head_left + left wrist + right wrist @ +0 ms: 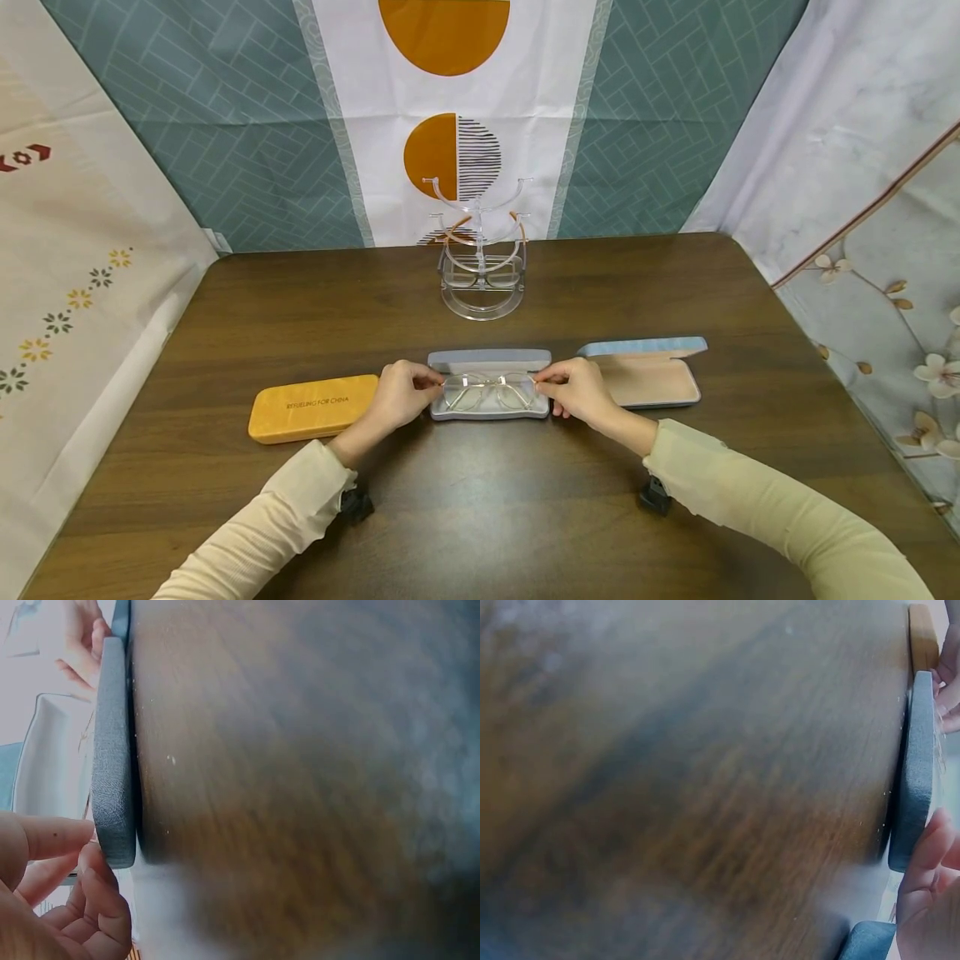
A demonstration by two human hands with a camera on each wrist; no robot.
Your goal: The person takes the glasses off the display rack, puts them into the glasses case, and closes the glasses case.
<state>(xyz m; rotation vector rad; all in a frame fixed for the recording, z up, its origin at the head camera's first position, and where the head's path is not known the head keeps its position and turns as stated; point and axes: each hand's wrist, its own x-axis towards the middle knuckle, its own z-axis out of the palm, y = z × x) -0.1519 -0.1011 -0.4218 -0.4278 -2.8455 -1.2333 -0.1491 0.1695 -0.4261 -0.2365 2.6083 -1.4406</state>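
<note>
A pair of thin-framed eyeglasses (489,392) lies over the tray of an open grey glasses case (491,414), lenses facing up. My left hand (403,392) pinches the left end of the frame between thumb and fingers. At the other end, my right hand (581,390) pinches the frame the same way. From the left wrist view, the left fingertips (88,844) are right at the corner of the grey case (112,765). The right wrist view shows the right hand (930,892) close to the opposite corner.
A closed yellow glasses case (311,408) lies beside the left hand. Right of the grey case is an open light-blue case (648,379) with a beige lining. Behind them stands a clear display rack (482,312) holding another pair of glasses (498,273). All rest on a brown wooden table (480,517).
</note>
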